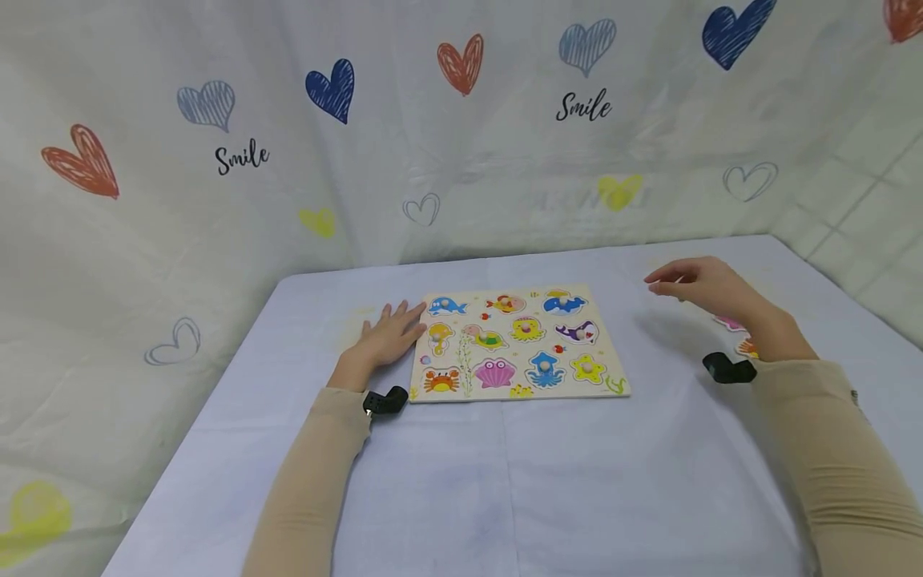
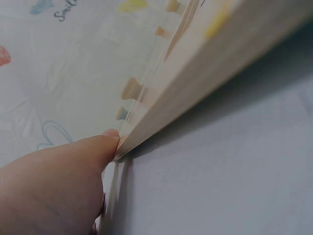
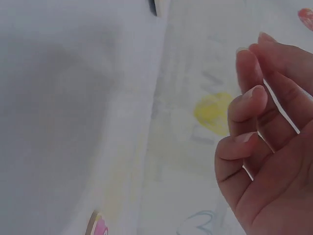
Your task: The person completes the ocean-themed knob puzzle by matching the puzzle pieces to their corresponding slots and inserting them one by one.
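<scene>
A wooden peg puzzle board [image 1: 537, 377] with colourful sea creatures lies flat on the table. My left hand [image 1: 389, 335] rests at its left edge with fingers spread and straight; in the left wrist view the thumb [image 2: 95, 149] touches the board's corner. Small knobs [image 2: 131, 89] stand up from its face there. To the right of the board my right hand [image 1: 703, 287] hovers above the table, its fingers loosely bent and nothing held, as the right wrist view also shows. Near that wrist lie a pink puzzle piece [image 1: 730, 323] and an orange puzzle piece [image 1: 747, 348], partly hidden by the arm.
A white cloth covers the table [image 1: 447, 497]. Behind it hangs a pale curtain [image 1: 404, 160] printed with hearts and "Smile". Each wrist carries a small black camera, such as the left one [image 1: 385, 400]. White tiles [image 1: 872, 208] show at the right.
</scene>
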Demonstrator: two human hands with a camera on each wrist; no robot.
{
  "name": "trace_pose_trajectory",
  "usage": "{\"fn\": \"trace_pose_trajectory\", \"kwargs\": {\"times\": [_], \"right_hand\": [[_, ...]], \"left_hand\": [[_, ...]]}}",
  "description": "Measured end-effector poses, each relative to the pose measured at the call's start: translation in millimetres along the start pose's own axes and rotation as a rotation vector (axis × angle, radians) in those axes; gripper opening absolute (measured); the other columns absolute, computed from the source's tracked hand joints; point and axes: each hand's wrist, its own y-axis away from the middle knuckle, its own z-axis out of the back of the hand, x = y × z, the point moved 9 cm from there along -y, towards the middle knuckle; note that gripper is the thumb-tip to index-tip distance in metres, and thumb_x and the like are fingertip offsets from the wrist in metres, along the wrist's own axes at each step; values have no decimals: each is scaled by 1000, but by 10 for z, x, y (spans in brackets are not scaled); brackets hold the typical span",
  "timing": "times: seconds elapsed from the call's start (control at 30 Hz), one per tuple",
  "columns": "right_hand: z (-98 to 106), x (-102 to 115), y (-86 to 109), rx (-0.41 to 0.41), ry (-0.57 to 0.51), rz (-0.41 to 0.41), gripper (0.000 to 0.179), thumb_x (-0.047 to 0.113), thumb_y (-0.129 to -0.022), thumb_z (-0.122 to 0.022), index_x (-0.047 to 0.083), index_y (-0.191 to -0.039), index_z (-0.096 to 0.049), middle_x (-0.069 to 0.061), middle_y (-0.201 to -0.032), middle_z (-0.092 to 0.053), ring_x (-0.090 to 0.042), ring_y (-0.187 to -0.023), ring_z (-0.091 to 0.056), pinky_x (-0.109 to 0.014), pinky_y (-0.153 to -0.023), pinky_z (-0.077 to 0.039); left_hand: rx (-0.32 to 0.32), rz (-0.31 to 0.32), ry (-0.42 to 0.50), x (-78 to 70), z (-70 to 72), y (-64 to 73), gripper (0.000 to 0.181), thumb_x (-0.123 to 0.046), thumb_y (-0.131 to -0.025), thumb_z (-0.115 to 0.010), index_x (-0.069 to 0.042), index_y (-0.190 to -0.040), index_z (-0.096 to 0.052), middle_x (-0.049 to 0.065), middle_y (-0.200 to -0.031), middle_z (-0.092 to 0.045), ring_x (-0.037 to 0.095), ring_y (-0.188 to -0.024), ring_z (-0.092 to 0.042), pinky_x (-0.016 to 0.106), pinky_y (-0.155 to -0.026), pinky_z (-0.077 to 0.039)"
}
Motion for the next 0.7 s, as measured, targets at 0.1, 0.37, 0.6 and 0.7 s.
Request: {"fn": "trace_pose_trajectory", "kwargs": {"times": [0.1, 0.37, 0.6, 0.7], "right_hand": [[46, -166, 38, 37, -6, -31, 50, 39, -104, -62, 0, -135, -64, -17, -117, -70, -32, -98, -58, -39, -77, -51], [148, -638, 174, 102, -41, -121, 57, 41, -106, -56, -5, -141, -54, -21, -120, -65, -29, -95, -54, -36, -74, -49], [214, -995, 274, 108, -40, -198, 61, 39, -107, -53, -13, -138, -49, -27, -116, -63, -32, -97, -55, -44, -81, -49], [239, -1106, 302, 105, -16, -212, 60, 35, -106, -58, -15, -137, -49, -26, -113, -65, -34, -96, -55, -41, -77, -50]], "left_hand": [[-2, 1, -6, -1, -2, 1, 62, -52, -110, -33, -28, -166, -20, 13, -171, -7, 42, -155, 5, 72, -116, 3], [-8, -4, -11, -7, 0, -6, 63, -52, -110, -33, -27, -166, -21, 14, -171, -8, 43, -155, 4, 72, -116, 3], [-12, -4, -11, -8, 9, 8, 62, -51, -110, -34, -26, -166, -21, 14, -171, -8, 43, -155, 4, 73, -116, 2], [-9, 0, -10, -1, 6, 8, 62, -51, -110, -34, -26, -166, -21, 14, -171, -8, 43, -155, 4, 73, -116, 3]]}}
